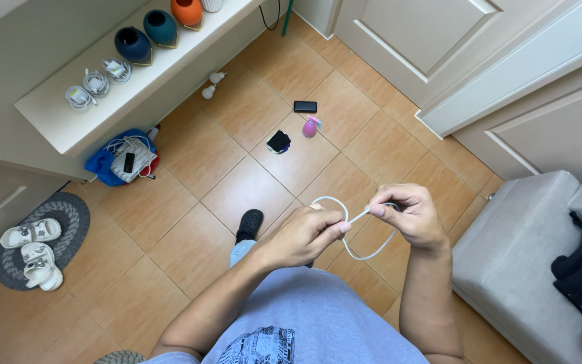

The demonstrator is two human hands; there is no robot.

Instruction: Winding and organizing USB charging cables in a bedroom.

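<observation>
Both hands, white cable loop, held over tiled floor.
I log left hand (304,236) and right hand (409,214) each pinching the white cable (365,255); blue bag (112,162) holds coiled cords; grey sofa (520,249) edges right, open tiles (237,189) ahead.

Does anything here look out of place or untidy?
Yes. Small things lie scattered on the tiled floor: a black phone, a pink gadget, a dark pouch and two white bulbs. The left hand and right hand hold a white cable, which looks fine.
</observation>
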